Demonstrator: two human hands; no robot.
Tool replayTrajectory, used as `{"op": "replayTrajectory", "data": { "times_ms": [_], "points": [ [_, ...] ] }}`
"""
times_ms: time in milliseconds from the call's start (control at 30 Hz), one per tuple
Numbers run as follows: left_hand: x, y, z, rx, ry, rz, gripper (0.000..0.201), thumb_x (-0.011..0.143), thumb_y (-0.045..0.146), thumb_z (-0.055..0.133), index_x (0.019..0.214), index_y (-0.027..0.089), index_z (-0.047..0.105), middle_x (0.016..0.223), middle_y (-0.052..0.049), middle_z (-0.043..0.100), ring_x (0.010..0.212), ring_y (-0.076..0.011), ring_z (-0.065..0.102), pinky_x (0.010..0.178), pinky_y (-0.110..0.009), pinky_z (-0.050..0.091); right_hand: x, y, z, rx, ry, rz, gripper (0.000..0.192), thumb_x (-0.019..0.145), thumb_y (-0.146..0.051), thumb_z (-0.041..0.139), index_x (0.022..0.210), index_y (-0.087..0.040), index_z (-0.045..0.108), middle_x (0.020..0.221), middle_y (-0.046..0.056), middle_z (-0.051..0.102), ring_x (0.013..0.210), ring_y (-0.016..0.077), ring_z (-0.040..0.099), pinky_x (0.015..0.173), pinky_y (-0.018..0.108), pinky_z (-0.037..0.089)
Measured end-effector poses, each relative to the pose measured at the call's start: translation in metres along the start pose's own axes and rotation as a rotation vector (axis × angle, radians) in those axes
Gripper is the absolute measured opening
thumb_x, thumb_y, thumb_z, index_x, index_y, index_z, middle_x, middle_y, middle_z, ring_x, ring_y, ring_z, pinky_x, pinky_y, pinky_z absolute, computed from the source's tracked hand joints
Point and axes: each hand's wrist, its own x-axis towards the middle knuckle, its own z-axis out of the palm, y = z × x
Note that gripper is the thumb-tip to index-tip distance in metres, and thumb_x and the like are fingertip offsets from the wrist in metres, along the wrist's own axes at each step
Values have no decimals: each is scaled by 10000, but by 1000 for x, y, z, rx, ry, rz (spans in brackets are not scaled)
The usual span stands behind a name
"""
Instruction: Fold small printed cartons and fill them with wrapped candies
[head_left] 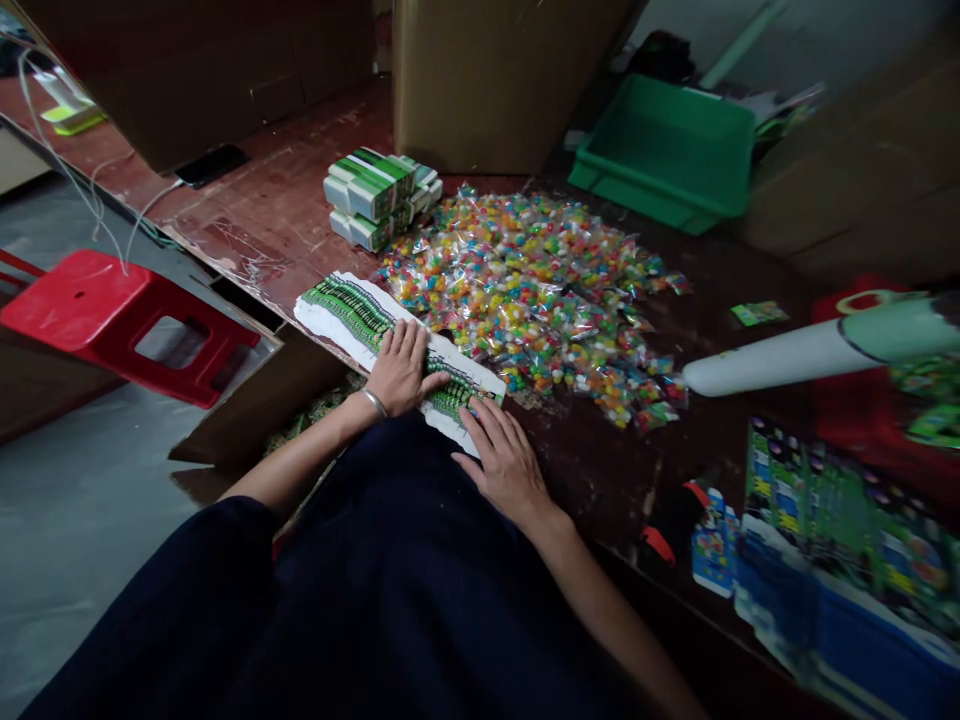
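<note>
A fanned row of flat green-and-white printed cartons [352,310] lies along the near edge of the dark wooden table [285,215]. My left hand [401,365], with a bangle at the wrist, presses flat on the middle of the row. My right hand [506,462] rests fingers spread on the row's right end. Neither hand grips anything. Just beyond the row spreads a wide heap of small clear packets of coloured candy [536,295].
A stack of folded green-and-white boxes [379,195] stands behind the row. A green plastic bin [667,150] sits at the back right, brown cardboard boxes [487,80] behind. A white-and-green roll [817,350] and printed sheets [832,520] lie at right. A red stool [112,320] stands at left.
</note>
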Motion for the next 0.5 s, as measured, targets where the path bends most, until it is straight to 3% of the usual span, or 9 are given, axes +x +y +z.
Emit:
{"op": "replayTrajectory", "data": {
  "times_ms": [200,367,500],
  "points": [
    [-8,16,1,56,33,0,938,1012,658,457,1614,-48,318,1696,-336,260,1625,-464,178,1308,-628,148,-14,-8,0,-63,70,100,634,1034,-360,581,1609,-165,398,1553,187,584,1425,374,558,1121,539,489],
    [-20,34,8,113,-4,124,828,1048,615,396,1644,46,320,1720,-263,274,1629,-414,220,1299,-639,175,-21,-20,5,-83,68,241,636,1039,-397,567,1585,-110,415,1564,213,565,1429,385,537,1136,556,460],
    [-23,45,11,123,20,122,850,1042,639,385,1646,45,320,1720,-264,273,1627,-425,219,1293,-654,166,-26,-25,1,-32,55,316,635,1029,-424,579,1558,-96,455,1577,226,546,1444,386,515,1157,571,449]
  ]
}}
